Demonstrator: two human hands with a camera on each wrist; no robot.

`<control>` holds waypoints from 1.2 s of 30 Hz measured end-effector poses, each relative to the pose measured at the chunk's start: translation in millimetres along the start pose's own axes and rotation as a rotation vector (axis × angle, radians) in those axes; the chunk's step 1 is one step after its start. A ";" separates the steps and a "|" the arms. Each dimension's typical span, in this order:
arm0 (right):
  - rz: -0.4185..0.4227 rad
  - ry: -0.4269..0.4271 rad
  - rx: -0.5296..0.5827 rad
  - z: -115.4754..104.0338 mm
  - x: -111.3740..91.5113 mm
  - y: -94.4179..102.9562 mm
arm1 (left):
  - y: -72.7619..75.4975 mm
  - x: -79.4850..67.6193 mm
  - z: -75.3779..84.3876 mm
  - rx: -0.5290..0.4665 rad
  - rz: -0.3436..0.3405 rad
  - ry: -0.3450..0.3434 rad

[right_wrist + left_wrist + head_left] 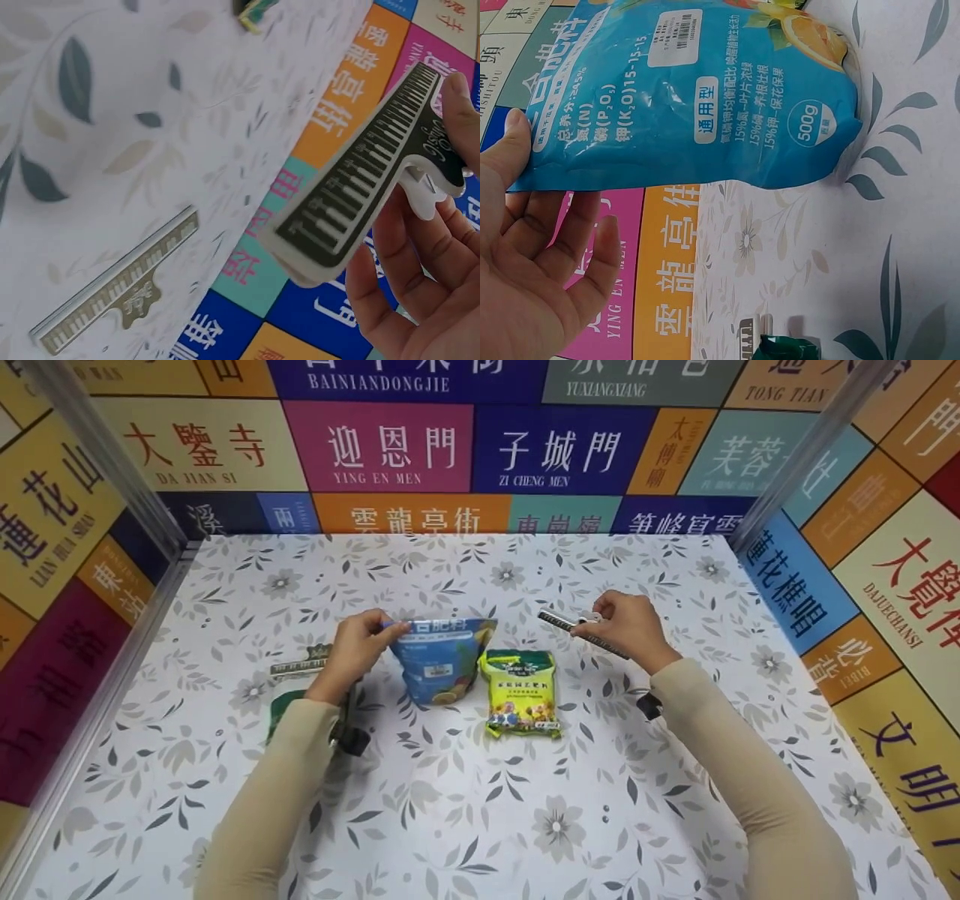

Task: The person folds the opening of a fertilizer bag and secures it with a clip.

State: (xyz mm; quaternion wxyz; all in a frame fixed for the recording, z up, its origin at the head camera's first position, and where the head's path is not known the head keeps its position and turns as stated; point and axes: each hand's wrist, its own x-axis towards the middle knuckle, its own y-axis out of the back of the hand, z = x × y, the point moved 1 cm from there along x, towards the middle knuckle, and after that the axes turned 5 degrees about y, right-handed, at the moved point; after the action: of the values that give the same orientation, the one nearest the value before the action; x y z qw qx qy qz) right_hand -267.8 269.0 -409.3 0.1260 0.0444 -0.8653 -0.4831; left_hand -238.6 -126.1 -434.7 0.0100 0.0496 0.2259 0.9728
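Observation:
My left hand (358, 643) pinches the top left corner of a blue fertilizer bag (437, 664), which stands upright and slightly tilted on the table. Its printed back, marked 500g, fills the left wrist view. In my right hand (628, 628) is a bag clip (364, 172) with a black and white piano-key pattern, held off the table by its handle. A second piano-key clip (124, 289), golden in tone, lies on the table in the right wrist view. To the right of the blue bag lies a yellow-green packet (521, 695).
Left of the blue bag, partly behind my left forearm, lies a green and white bag (281, 706) with a piano-key clip (289, 666) along its top. Printed panels (375, 446) wall the back and both sides of the flower-patterned table (465, 780).

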 end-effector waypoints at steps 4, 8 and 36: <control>0.044 0.061 0.024 -12.8 1.2 2.9 | 0.7 0.6 1.3 0.002 0.000 0.007; 0.056 0.061 0.073 -23.0 2.8 4.1 | 0.7 0.9 1.7 -0.007 0.004 0.018; 0.250 0.585 0.186 -107.0 6.5 1.1 | 0.5 -1.0 0.0 -0.009 -0.004 0.002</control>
State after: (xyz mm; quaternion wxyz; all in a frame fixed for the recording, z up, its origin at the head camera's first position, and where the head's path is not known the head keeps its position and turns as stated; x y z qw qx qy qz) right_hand -246.1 180.1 -353.6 0.4230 0.0858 -0.8316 -0.3495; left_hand -237.6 -126.6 -434.6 0.0120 0.0481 0.2214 0.9739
